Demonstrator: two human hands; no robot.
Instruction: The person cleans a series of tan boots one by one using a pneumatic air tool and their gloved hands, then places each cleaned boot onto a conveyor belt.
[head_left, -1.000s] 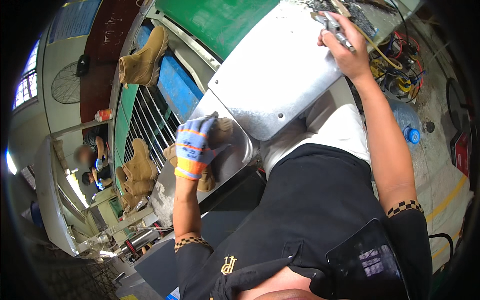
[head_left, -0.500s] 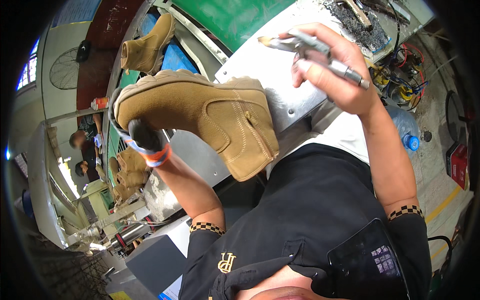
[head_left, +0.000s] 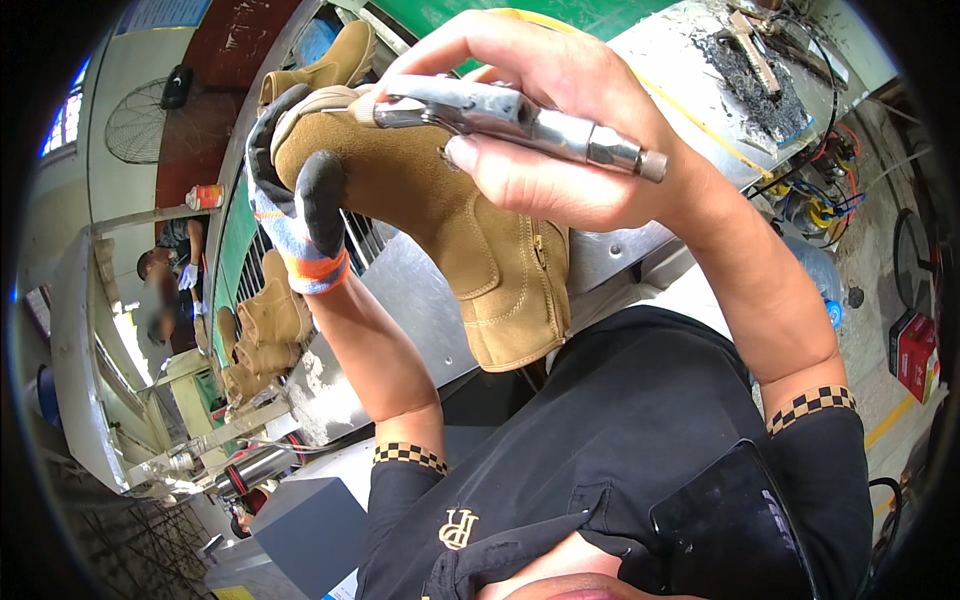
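A tan suede boot (head_left: 440,230) with a side zipper lies sideways across the front of me, sole away from me and toe to the left. My left hand (head_left: 300,190), in a glove with dark-coated fingers and an orange cuff, grips it round the toe. My bare right hand (head_left: 570,130) holds a silver metal hand tool (head_left: 520,120) with a brass-coloured knurled collar and slim pointed tip. That tip lies over the toe, close to the sole edge; whether it touches cannot be made out. My right hand covers much of the sole and upper.
Behind is a metal bench (head_left: 690,70) with a brush (head_left: 755,55) on dark debris. A yellow hose (head_left: 700,125) crosses it. Another tan boot (head_left: 330,60) stands beyond, several more boots (head_left: 270,320) at left. A co-worker (head_left: 180,260) is far left; a water bottle (head_left: 815,270) at right.
My right hand has swung left and down with the metal tool, from above the bench to over the boot's toe. The boot has shifted slightly right. A yellow hose now shows.
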